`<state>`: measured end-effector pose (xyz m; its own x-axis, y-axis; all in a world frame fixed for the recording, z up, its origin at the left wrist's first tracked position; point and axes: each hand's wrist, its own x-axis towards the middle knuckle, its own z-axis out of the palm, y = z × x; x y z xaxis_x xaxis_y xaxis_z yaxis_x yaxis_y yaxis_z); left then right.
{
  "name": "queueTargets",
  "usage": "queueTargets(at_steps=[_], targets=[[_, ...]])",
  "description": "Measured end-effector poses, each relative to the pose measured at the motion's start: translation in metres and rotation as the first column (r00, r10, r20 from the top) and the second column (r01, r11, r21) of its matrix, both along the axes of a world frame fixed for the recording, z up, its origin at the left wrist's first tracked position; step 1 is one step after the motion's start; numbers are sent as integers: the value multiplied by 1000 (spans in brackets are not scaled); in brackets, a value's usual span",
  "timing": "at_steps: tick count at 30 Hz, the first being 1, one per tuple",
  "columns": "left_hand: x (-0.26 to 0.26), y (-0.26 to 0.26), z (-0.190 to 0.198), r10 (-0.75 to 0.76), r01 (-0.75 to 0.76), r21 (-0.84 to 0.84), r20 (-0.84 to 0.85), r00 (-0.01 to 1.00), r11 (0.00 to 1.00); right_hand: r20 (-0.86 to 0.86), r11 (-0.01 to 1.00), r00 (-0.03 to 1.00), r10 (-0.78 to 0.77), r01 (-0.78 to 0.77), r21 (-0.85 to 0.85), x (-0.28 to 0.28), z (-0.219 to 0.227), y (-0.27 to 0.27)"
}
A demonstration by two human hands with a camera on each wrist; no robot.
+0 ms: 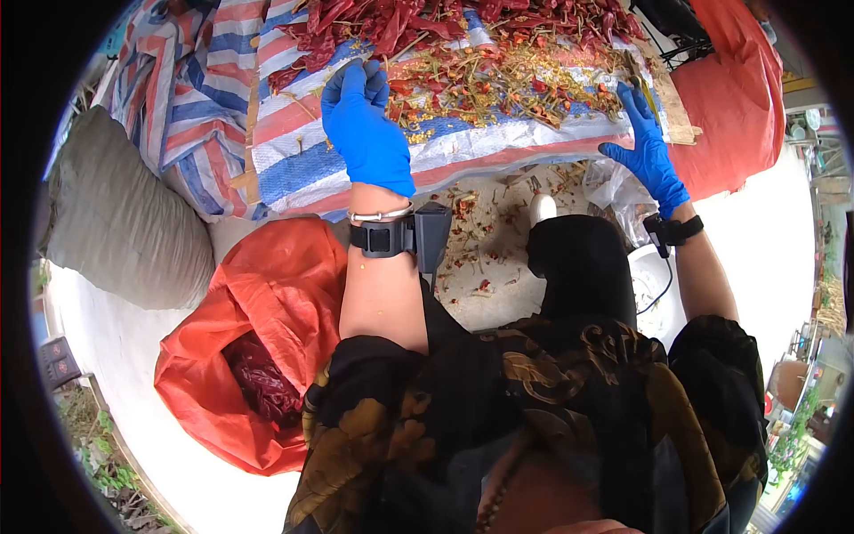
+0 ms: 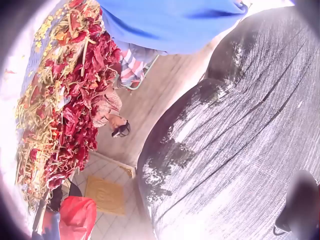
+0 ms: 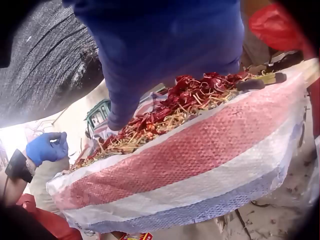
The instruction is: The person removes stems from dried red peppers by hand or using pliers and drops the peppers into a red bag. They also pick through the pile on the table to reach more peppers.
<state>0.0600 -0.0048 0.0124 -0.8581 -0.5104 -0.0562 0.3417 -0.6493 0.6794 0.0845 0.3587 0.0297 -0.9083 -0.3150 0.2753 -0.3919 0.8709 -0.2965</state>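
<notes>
My left hand (image 1: 366, 133), in a blue glove with grey showing at the fingers, is above the left part of a striped woven sheet (image 1: 294, 182). Its fingers bend loosely in the right wrist view, and no held thing shows. Dried red chillies (image 1: 391, 27) are heaped along the far side, with loose stems, seeds and chilli bits (image 1: 498, 80) nearer me. My right hand (image 1: 648, 151), gloved too, reaches to the sheet's right edge with its thumb spread wide. Beside its extended fingers lies a yellow tool with dark ends (image 3: 270, 79).
A red sack with dark red chillies inside (image 1: 249, 303) stands at my left, near a full grey sack (image 1: 124, 214). Another red sack (image 1: 729, 116) is at the right. Scraps litter the floor (image 1: 485, 258). A white tub (image 1: 654, 289) stands by my right leg.
</notes>
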Motion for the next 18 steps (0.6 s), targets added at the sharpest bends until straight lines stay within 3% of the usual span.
queueTargets(at_steps=[2,5,7,9,13,18], targets=[[0,-4,1,11,-11,6,-2,1000,1000,76,982,991,-110,96,162,-23,-22,-19],[-1,-9,1,31,-32,31,16,999,999,111,960,985,-132,100,261,-39,-37,-50],[-2,-11,1,23,-23,50,1,1000,998,118,971,988,-98,68,231,-45,-36,-63],[-4,-12,1,26,-26,53,2,1000,998,112,993,987,115,-119,25,-47,-37,-74],[-4,-11,1,13,-14,69,16,1000,998,116,983,977,181,-178,-38,-54,-36,-116],[0,-10,6,32,-32,73,8,999,997,52,968,981,187,-193,162,-63,-26,-173]])
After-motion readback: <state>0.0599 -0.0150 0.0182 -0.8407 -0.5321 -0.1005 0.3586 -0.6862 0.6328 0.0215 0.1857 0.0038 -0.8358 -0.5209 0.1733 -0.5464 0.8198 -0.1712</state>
